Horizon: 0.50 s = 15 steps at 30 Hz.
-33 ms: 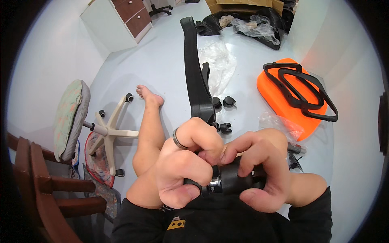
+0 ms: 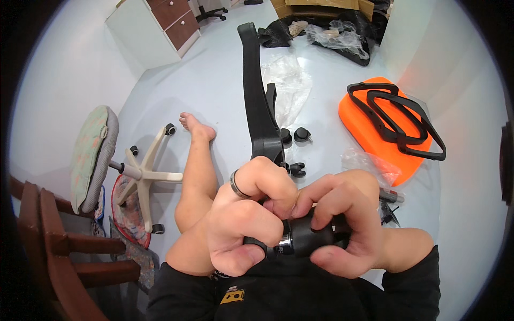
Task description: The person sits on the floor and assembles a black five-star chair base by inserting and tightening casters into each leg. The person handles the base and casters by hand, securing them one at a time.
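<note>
My right hand (image 2: 350, 227) is closed around a black caster (image 2: 313, 238), thumb below and fingers curled over it. A short shiny metal collar (image 2: 286, 245) shows at its left side, against a black part (image 2: 255, 243). My left hand (image 2: 249, 219), with a ring on one finger, is closed on that black part, whose shape is mostly hidden. The two hands nearly touch at the fingertips. Just beyond them, a black chair base (image 2: 259, 107) points one long leg away from me. Beside it, several loose casters (image 2: 303, 135) lie on the floor.
An orange chair seat (image 2: 369, 128) carries two black armrest frames (image 2: 399, 112) at right. A cream-based swivel chair (image 2: 142, 172) lies tipped at left, near a brown wooden chair (image 2: 51, 241). Clear plastic (image 2: 289, 85), black wrapping and a cardboard box (image 2: 321, 4) are farther off.
Both hands have barely shifted, the right one a touch to the left. Their grips look the same.
</note>
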Each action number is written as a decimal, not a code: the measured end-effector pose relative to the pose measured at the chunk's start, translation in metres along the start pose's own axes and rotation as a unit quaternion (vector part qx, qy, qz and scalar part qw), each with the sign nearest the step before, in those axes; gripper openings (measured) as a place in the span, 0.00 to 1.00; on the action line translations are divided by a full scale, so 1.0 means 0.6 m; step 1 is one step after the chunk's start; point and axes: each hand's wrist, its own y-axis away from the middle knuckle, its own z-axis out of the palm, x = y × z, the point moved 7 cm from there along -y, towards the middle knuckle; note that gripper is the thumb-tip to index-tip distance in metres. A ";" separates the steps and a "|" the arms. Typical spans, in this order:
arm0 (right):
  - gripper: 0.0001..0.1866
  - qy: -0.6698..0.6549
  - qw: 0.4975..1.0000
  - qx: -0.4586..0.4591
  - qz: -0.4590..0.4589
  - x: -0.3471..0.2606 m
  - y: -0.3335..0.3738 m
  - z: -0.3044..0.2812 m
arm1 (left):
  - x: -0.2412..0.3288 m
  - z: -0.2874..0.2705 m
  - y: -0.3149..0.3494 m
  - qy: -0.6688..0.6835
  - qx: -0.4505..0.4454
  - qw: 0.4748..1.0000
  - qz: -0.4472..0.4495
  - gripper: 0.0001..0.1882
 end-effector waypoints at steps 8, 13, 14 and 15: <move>0.11 0.128 0.980 0.123 -0.087 -0.018 0.022 0.012 | -0.011 0.004 -0.006 -0.043 -0.089 0.995 0.033 0.13; 0.10 0.139 0.972 0.144 -0.120 -0.015 0.037 0.016 | -0.008 0.010 -0.006 -0.053 -0.099 0.993 0.042 0.17; 0.10 0.125 0.972 0.156 -0.120 -0.013 0.042 0.014 | -0.008 0.011 -0.007 -0.057 -0.106 0.992 0.045 0.18; 0.09 0.128 0.975 0.153 -0.096 -0.016 0.044 0.014 | -0.009 0.012 -0.008 -0.061 -0.111 0.991 0.050 0.19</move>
